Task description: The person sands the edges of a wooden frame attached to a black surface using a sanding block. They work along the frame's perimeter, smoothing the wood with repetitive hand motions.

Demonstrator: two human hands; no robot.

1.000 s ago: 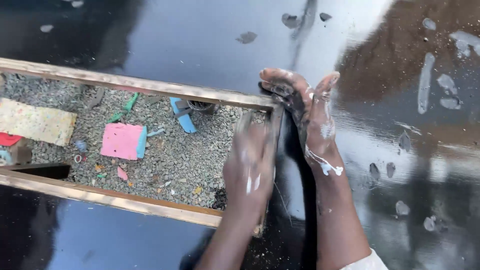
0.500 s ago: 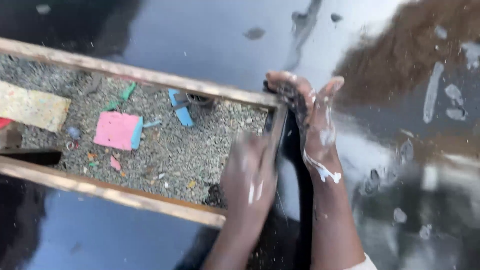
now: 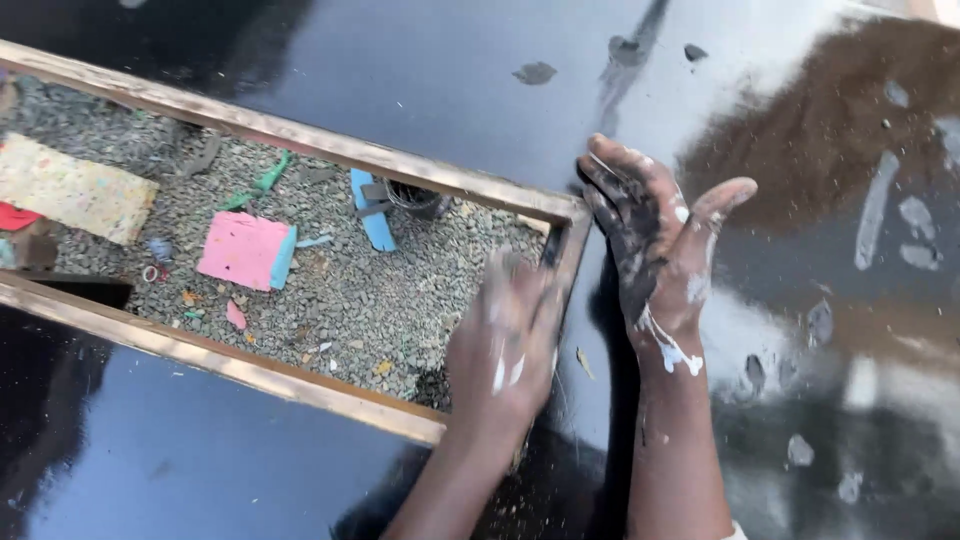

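Glossy black panel (image 3: 300, 470), wet-looking around its wood-framed opening (image 3: 330, 145).
Left hand (image 3: 505, 345), blurred, grip unclear, at the frame's 4 o'clock corner; right hand (image 3: 655, 240) splayed, paint-smeared; pale patches remain at 3 o'clock.

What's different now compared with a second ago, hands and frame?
The right hand has drawn a little away from the wooden frame, palm open and smeared with black and white. The left hand, blurred with motion, has stayed over the frame's end by the corner; whether it touches cannot be told. Neither hand holds anything. The pink block, blue piece and gravel lie as before.
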